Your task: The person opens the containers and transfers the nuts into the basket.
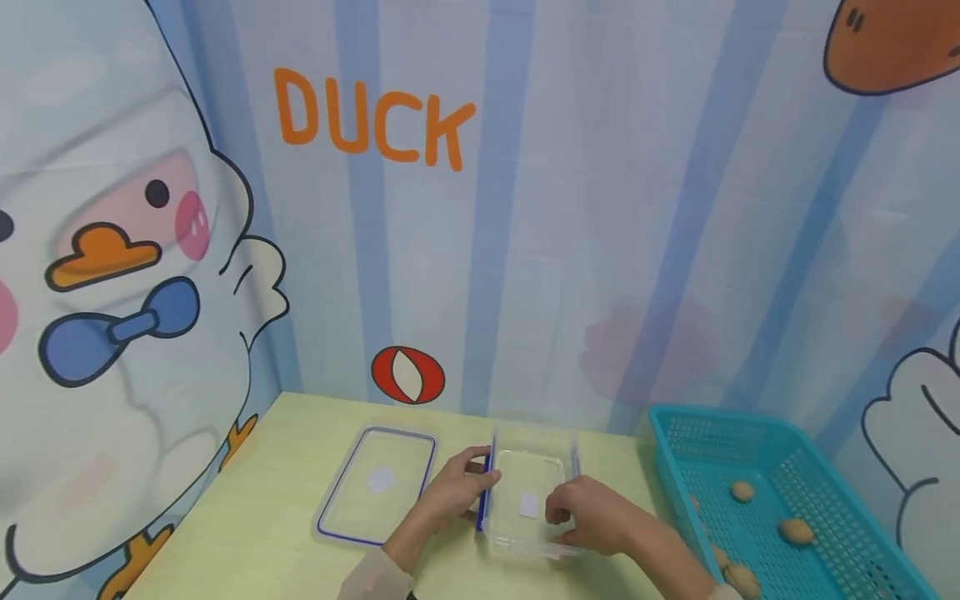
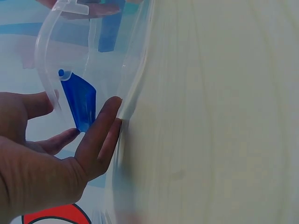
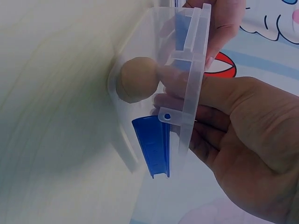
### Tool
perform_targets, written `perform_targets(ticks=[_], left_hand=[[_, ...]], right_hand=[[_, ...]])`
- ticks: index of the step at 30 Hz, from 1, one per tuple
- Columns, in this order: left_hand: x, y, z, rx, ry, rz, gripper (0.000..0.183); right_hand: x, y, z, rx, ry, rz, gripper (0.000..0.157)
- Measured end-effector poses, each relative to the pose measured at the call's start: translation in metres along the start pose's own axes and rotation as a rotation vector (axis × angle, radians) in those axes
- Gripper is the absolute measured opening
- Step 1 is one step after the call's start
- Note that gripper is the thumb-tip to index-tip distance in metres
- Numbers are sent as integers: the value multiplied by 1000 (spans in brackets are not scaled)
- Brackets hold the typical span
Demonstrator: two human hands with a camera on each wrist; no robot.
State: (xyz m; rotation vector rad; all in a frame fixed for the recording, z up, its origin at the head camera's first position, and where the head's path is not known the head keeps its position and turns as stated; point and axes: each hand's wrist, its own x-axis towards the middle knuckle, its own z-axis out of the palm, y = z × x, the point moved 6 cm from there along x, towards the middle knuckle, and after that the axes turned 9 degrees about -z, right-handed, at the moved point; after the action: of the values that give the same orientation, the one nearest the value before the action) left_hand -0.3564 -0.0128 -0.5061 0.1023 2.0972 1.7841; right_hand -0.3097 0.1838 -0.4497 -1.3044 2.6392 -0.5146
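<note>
A clear plastic box (image 1: 525,547) with blue side latches stands on the table, a white sticker (image 1: 529,505) showing at its bottom. My left hand (image 1: 453,487) grips its left wall, thumb at the rim and fingers around the blue latch (image 2: 80,100). Over the near right part of the box, my right hand (image 1: 596,515) reaches in with bent fingers. Through the wall, the right wrist view shows a walnut (image 3: 137,80) low inside, at the tips of my right thumb and fingers. In the head view that walnut is hidden by the hand.
Left of the box lies a clear lid (image 1: 352,500) with a blue seal. A turquoise basket (image 1: 787,437) at the right holds several walnuts, one (image 1: 797,531) near its middle. Behind the pale table (image 1: 247,500) hangs a printed curtain (image 1: 570,208).
</note>
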Motion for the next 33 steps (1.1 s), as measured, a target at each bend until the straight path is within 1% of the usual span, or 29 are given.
perform_targets(ticks=[4,8,11,14,18,21,23,27,30,33], left_hand=[[-1,-2,0,-5,-1,-10,60],[-2,-1,2,-5,-7,-14,60],[-3,0,3,-2,-6,-17,60],[-3,1,3,2,0,-15,60],[-3,0,2,5,6,-9,60],[-3,-1,2,4,6,-4,60],[-3,-2,2,1,3,-3,60],[-3,-3,2,-9,-3,-7,60],[-2,-2,1,-12,1,-11,60],[-2,0,1,-7,6,-8,60]], right_hand=[[4,-1,4,-6,-35,-29,12],[7,-1,9,-32,-45,-47,15],[7,1,10,-36,-35,-41,16],[7,1,10,6,0,-23,12],[4,2,5,121,94,14,4],[-3,1,-1,184,169,33,7],[-10,-1,-8,197,214,32,9],[-30,-5,-26,187,320,14,16],[-48,-7,-41,147,416,4,18],[-68,-6,-55,95,494,42,16]])
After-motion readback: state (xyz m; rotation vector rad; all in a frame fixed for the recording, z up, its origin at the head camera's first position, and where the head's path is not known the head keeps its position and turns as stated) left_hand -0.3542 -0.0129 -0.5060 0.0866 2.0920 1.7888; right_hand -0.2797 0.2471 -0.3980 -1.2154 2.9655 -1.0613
